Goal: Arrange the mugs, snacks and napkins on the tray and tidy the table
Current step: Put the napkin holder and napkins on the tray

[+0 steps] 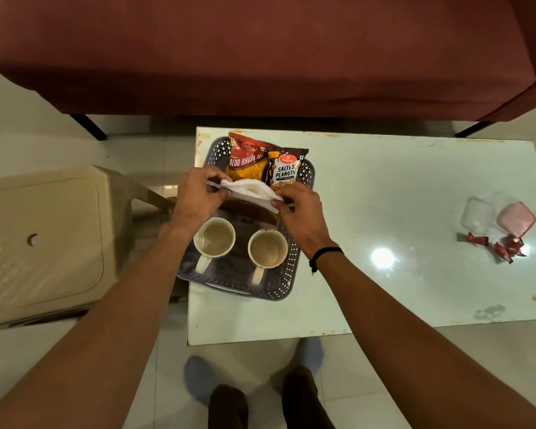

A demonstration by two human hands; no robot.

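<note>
My left hand (198, 193) and right hand (297, 212) each pinch an end of the white napkin (248, 191) over the tray (294, 258), between the snack packets and mugs. It looks light, limp, tearable; I'd grip edges gently.

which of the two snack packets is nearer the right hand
The Salted Peanuts packet, dark with a white label. Its lower edge sits just above the right hand, while the red Aloo Bhujia packet lies further left, toward the left hand.
</note>
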